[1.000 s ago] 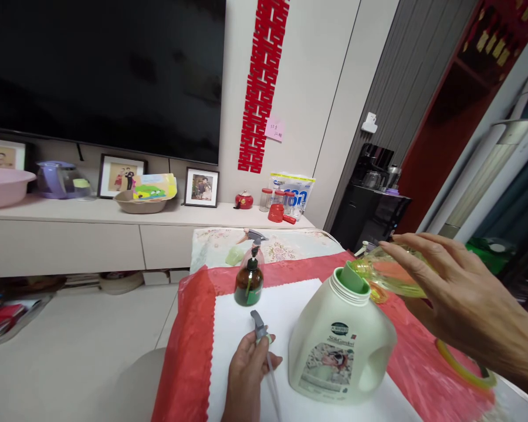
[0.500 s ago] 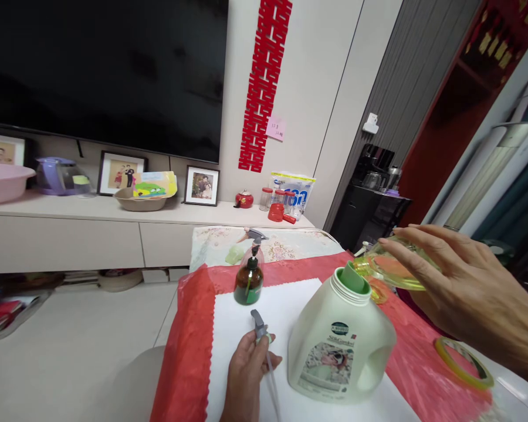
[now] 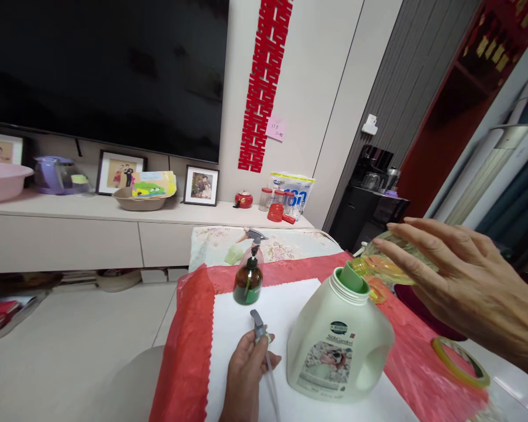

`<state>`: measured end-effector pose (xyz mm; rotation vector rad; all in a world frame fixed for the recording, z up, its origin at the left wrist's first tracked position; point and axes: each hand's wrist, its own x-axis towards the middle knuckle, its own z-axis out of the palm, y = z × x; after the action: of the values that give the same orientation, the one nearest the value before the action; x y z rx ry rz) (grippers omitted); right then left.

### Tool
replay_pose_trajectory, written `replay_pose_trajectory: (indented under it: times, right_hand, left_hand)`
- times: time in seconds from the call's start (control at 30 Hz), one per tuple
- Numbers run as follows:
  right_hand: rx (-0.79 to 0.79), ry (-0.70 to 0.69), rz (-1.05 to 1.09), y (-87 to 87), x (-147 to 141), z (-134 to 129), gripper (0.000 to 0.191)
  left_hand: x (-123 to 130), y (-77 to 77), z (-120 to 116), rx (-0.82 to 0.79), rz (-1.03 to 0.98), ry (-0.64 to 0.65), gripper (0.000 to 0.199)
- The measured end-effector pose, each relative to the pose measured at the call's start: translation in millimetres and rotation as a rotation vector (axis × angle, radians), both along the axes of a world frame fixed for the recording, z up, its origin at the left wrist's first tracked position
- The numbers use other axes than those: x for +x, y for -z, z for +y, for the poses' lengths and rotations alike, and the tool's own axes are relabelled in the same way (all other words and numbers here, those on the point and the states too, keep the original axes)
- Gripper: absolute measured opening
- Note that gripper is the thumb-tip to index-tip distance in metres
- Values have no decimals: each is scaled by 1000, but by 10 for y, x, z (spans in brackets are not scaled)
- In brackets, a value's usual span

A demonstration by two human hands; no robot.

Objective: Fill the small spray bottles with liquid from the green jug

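My left hand (image 3: 246,369) pinches a grey trigger spray head (image 3: 259,325) with a long clear dip tube (image 3: 273,381) hanging down. My right hand (image 3: 455,275) is wrapped over a clear bottle (image 3: 385,264) with yellow liquid in it, partly hidden by the fingers. The bottle is tipped sideways, its neck at the green pouring spout (image 3: 353,278) of a large pale green detergent jug (image 3: 341,346). The jug stands upright on a white sheet (image 3: 231,334). Beyond the left hand is a dark brown pump bottle (image 3: 248,282), with a clear spray bottle (image 3: 256,252) behind it.
A roll of yellow tape (image 3: 461,361) lies on the red plastic cover (image 3: 182,351) at right. A dark red basin (image 3: 426,310) is partly hidden beneath my right arm. On the back cabinet (image 3: 167,218) stand framed photos, a kettle (image 3: 55,174), jars and a detergent bag (image 3: 299,193).
My right hand has risen a little and the bottle is tipped slightly more, with its yellow liquid shifted towards the neck. My left hand keeps the spray head in place.
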<state>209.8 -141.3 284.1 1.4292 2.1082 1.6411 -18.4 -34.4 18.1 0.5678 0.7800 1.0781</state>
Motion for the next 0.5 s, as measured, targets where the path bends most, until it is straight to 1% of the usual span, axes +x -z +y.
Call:
replay_pose_trajectory:
  times: [0.27, 0.5]
  right_hand:
    - [-3, -28, -95, -54, -18, 9, 36]
    - [-13, -48, -120, -88, -43, 1, 38]
  left_hand:
    - [-11, 36, -3, -7, -20, 9, 59]
    - [-3, 19, -5, -6, -24, 6, 56]
